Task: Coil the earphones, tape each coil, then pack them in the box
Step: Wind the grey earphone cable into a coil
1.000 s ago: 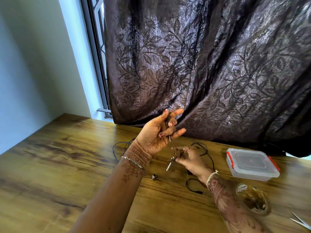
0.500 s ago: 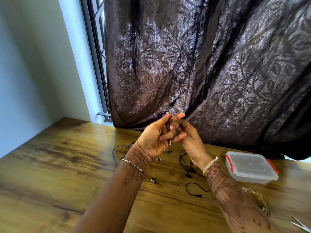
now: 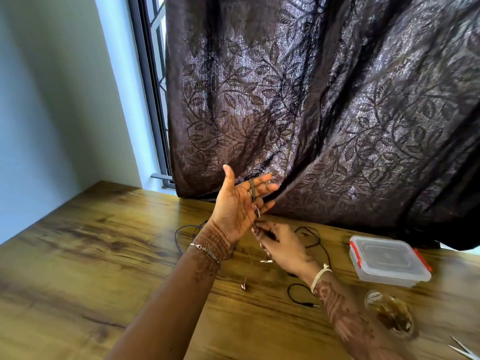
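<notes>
Wooden surface (image 3: pixel 78 268) fills the lower frame, backed by a dark leaf-patterned curtain (image 3: pixel 324 113), with a window (image 3: pixel 155 74) at upper left.

We locate the earphone cable (image 3: pixel 252 189) at centre frame, looped around the upper fingers of the raised left hand (image 3: pixel 237 209). Its plug (image 3: pixel 258 213) hangs at the lower edge of the palm.

- **Left grip:** the palm faces the camera and the fingers are mostly straight and spread. One finger is folded in onto the cable just above the plug.
- **Right grip:** the right hand (image 3: pixel 283 245) sits just below and slightly right of the left. It is blurred, but the fingertips (image 3: pixel 257 227) read as pinched on the cable's free run.

Controlling relation: the loops run vertically in the frame, across the left fingers. The free run leaves at the bottom, toward the right grip. We judge that the next wrap must travel up and over those fingers.

Open room lies above and left of the left hand. The curtain appears to hang close behind its fingertips. A black earphone (image 3: pixel 311 304) lies on the surface below the right wrist and could snag.

The closed box (image 3: pixel 389 261), tape roll (image 3: pixel 389 317) and scissors (image 3: pixel 465 350) lie at right, nearer the right hand.
</notes>
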